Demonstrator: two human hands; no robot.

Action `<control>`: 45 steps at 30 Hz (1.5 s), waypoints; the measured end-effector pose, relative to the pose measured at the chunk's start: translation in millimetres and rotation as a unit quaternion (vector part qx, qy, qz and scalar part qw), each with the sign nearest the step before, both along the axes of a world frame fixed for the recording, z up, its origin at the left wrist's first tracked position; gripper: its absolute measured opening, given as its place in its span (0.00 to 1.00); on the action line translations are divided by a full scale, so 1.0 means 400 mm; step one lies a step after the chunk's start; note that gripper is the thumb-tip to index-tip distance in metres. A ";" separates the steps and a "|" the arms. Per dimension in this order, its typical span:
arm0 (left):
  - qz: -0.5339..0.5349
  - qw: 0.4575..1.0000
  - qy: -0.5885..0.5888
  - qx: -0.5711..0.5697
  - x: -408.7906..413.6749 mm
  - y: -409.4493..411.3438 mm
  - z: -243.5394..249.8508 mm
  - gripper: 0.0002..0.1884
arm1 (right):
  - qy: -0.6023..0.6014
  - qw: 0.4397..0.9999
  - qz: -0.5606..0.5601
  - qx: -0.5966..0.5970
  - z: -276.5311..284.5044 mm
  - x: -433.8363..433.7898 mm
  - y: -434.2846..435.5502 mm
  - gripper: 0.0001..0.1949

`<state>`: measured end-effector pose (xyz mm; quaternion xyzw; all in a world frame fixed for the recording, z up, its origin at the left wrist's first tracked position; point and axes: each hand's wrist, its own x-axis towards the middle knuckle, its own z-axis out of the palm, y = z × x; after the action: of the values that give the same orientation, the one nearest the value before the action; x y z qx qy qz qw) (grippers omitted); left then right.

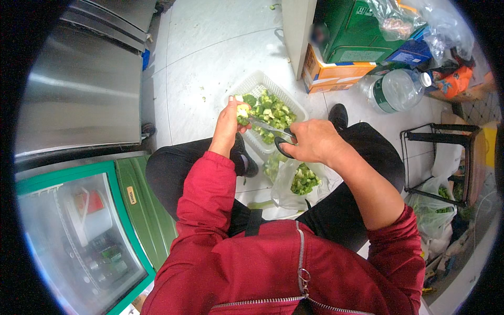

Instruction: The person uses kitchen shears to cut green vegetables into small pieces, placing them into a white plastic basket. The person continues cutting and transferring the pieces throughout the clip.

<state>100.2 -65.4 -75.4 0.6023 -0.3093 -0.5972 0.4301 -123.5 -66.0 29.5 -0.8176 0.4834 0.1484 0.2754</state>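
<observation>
My left hand holds a piece of broccoli with its pale cut stem turned up, over the near left side of a white plastic basket. In my right hand is a pair of scissors with black handles, my thumb through one loop. Their blades reach left to the broccoli piece; whether they touch it I cannot tell. Many cut broccoli florets lie in the basket. Closer to me, between my legs, an open clear plastic bag holds more broccoli.
Left stand a stainless steel cabinet and a green glass-topped chest freezer. At right are an orange carton, a green box, a large clear plastic bottle and a black-framed rack. Small green scraps dot the tiled floor.
</observation>
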 end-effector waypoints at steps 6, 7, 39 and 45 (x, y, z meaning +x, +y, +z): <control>-0.013 1.000 0.003 0.007 0.009 -0.006 -0.003 0.30 | -0.022 1.000 0.005 -0.006 -0.017 0.002 0.003 0.23; -0.010 1.000 0.012 0.007 0.008 -0.008 -0.004 0.29 | -0.026 1.000 0.001 -0.009 -0.018 0.003 0.002 0.23; -0.155 0.966 0.141 -0.154 -0.041 -0.046 0.345 0.07 | -0.656 0.691 -0.246 0.179 0.066 0.036 -0.079 0.20; -0.112 0.936 0.312 -0.120 -0.040 -0.057 0.294 0.06 | -0.641 0.707 -0.250 0.164 0.077 0.039 -0.093 0.19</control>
<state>84.3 -88.3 42.1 0.2912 -0.2939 -0.7579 0.5044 -107.8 -103.0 60.2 -0.5071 0.3455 -0.4086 0.6756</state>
